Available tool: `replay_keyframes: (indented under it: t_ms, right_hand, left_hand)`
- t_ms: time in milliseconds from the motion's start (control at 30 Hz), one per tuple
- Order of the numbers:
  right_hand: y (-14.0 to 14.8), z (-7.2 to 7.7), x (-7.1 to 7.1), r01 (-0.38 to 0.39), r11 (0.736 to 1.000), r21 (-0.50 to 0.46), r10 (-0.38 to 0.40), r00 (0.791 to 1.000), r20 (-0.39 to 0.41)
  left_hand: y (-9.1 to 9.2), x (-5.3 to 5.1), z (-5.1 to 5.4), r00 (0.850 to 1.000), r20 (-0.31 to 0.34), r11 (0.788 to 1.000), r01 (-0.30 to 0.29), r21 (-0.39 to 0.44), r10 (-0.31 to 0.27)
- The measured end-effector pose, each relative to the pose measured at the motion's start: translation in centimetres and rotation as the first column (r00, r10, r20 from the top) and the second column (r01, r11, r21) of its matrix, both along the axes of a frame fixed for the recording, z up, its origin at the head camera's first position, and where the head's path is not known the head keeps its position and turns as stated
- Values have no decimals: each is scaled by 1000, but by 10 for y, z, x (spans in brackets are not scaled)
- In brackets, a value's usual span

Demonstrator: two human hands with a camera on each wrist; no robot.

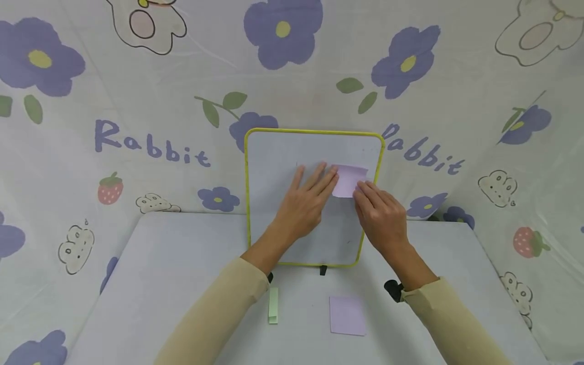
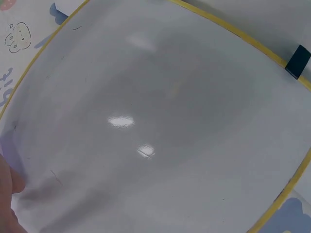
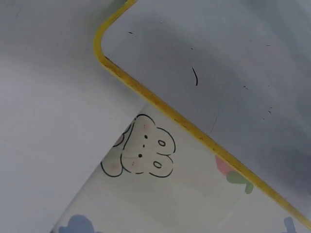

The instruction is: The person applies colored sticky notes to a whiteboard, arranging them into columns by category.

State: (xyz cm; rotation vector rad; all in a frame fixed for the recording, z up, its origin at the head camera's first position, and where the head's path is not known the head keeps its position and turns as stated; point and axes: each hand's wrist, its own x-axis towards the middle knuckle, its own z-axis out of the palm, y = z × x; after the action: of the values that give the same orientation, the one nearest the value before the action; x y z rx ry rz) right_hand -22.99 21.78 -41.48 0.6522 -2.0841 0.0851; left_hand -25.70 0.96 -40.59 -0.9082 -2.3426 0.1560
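Observation:
A purple sticky note (image 1: 349,181) lies against the upper right of a yellow-framed whiteboard (image 1: 283,152). My left hand (image 1: 303,205) rests on the board with fingers extended and spread, its fingertips touching the note's left edge. At the note's lower right side, my right hand (image 1: 382,215) has bent fingers and pinches the edge; the thumb is mostly hidden. In the left wrist view, part of the left hand (image 2: 8,194) shows at the lower left, beside the board. The right wrist view shows the board's yellow frame (image 3: 146,92) but no hand.
A purple sticky-note pad (image 1: 348,316) lies on the white table (image 1: 182,253) before the board. To its left is a narrow pale green strip pad (image 1: 272,305). A black foot (image 1: 323,270) supports the board's lower edge. Behind hangs a flower-and-rabbit patterned cloth (image 1: 301,91).

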Motion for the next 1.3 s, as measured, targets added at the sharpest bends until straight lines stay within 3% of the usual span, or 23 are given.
replay_keyframes:
  t_ms: [200, 567, 867, 1133, 1300]
  right_hand:
    - [0, 2, -1, -13, 1000, -5, 13, 1000, 9]
    - [3, -1, -4, -13, 1000, 16, 13, 999, 39]
    - [0, 2, -13, -65, 990, 128, 51, 993, 111]
    - [-4, 3, -18, -84, 971, 225, 43, 983, 181]
    - [-2, 3, -18, -49, 967, 251, -4, 978, 209]
  left_hand:
    - [2, 0, 1, 1000, 16, 1000, -23, -20, 24]
    - [3, 0, -1, 999, -11, 999, -43, -19, 42]
    - [2, -1, -2, 998, -25, 998, -54, -34, 53]
    - [2, -1, -2, 998, -3, 998, -58, -40, 58]
    - [2, -1, -1, 998, -3, 997, -64, -46, 64]
